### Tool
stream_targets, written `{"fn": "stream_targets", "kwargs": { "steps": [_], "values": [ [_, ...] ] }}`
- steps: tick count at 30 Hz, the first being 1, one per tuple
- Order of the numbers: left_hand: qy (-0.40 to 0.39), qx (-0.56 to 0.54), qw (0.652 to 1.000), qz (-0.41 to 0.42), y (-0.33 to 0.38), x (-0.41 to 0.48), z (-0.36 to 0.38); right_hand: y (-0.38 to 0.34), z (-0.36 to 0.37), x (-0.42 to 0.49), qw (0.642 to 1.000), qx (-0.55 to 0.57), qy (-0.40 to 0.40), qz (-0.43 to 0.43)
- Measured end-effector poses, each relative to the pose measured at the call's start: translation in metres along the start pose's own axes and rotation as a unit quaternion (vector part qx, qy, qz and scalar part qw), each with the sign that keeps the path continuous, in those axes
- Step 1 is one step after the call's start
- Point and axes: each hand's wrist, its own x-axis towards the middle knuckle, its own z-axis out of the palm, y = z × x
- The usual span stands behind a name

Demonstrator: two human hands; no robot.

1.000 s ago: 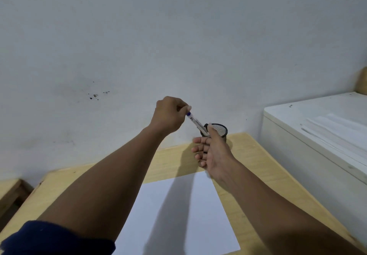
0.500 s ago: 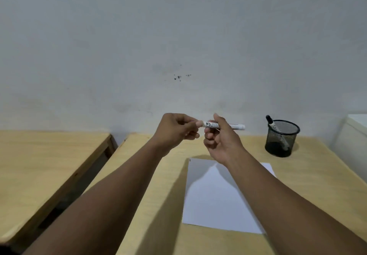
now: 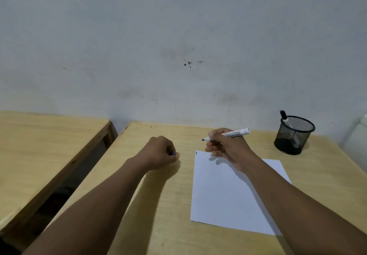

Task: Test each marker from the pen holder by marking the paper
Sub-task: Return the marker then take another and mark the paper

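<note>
Marker point(image 3: 234, 133) uncapped, gripped in right hand point(image 3: 226, 147) above paper point(image 3: 228, 195); left hand point(image 3: 158, 153) fisted on a mostly hidden blue cap point(image 3: 172, 153).

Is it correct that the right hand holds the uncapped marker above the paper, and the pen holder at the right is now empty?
Not quite. The pen holder is not empty: the head view shows one more marker standing in it, black cap up. The rest is right: the right hand holds the uncapped marker above the paper.
</note>
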Motion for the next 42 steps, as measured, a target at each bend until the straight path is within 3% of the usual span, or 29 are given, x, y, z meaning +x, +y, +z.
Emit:
{"fn": "stream_targets", "kwargs": {
  "steps": [4, 14, 20, 25, 42],
  "values": [
    [-0.040, -0.011, 0.999, -0.004, 0.010, 0.009, 0.026, 0.016, 0.016, 0.011, 0.996, -0.046, 0.061, -0.038],
    [0.051, -0.048, 0.998, 0.002, 0.000, 0.008, 0.050, 0.048, 0.021, 0.027, 0.989, -0.074, 0.122, -0.048],
    [0.017, 0.044, 0.998, -0.032, 0.014, 0.018, 0.053, 0.052, 0.019, 0.030, 0.985, -0.108, 0.121, -0.064],
    [-0.022, 0.050, 0.998, -0.035, 0.013, 0.026, 0.049, 0.058, 0.019, 0.030, 0.979, -0.147, 0.114, -0.079],
    [-0.025, 0.055, 0.998, -0.031, 0.012, 0.025, 0.050, 0.061, 0.019, 0.032, 0.978, -0.165, 0.090, -0.085]
  ]
}}
